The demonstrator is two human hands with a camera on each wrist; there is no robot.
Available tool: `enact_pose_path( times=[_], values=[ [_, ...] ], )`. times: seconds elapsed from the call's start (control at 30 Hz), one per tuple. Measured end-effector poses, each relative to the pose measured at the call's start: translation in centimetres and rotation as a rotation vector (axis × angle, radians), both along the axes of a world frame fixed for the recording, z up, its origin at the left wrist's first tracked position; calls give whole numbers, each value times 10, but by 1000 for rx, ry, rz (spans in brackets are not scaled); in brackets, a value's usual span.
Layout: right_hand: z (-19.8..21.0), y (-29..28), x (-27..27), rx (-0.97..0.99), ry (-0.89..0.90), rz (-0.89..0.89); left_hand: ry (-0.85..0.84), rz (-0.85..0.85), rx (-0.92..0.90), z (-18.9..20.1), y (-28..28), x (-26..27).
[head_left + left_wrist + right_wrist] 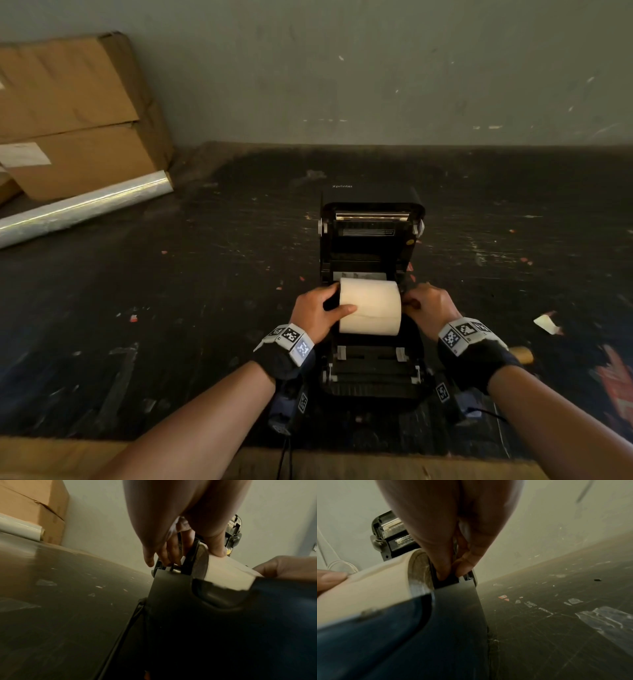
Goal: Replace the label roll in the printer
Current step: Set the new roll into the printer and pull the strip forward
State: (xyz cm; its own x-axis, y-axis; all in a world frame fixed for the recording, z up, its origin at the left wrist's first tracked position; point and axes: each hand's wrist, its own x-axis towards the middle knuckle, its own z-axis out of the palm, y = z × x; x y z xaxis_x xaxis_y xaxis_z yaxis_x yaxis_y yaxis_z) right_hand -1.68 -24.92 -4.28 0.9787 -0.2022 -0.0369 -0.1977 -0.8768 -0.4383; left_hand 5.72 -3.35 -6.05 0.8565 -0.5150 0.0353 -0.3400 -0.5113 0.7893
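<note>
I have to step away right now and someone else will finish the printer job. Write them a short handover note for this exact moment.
Left hand: grips the label roll, thumb on its face, fingers at its left end.
Right hand: fingers curled at the roll's right end, pinching a black holder part.
Printer: on the black table, lid open and upright.
Done: lid open, roll at the bay.
Left: confirm the roll is seated, feed the labels forward, close the lid.
</note>
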Motion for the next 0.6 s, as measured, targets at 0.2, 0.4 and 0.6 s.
enact_pose_path(
  times=[0.2, 0.4, 0.6],
  values=[
    [7, -1, -3, 11, 8, 3, -4, 5, 93, 0, -1, 4],
    [20, 4, -8, 203, 76, -66, -20, 22, 185, 3, -5, 6],
    [15, 11, -4, 138, 147, -105, -24, 67, 215, 11, -7, 2]
  ],
)
